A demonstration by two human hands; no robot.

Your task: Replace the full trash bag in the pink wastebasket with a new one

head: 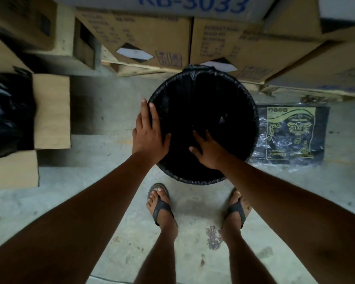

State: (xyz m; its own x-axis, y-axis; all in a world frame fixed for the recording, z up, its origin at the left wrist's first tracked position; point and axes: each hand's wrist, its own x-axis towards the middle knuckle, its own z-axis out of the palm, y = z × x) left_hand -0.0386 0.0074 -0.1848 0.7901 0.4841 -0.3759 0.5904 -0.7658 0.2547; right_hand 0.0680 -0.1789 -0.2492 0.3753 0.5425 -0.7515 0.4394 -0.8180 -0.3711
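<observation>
While the wastebasket (203,128) stands on the floor just ahead of the person's feet, its black bag (193,89) folded over the rim, the left hand (150,136) lies flat on the near-left rim and the right hand (208,151), fingers spread, presses down inside.

A black trash bag (203,111) lines the upright round wastebasket (193,180), folded over its rim

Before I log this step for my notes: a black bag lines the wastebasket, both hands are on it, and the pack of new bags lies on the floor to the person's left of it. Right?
Nearly. The head view shows the pack of new bags on the person's right of the wastebasket, not the left. The black bag does line it, with the left hand and right hand on it.
</observation>
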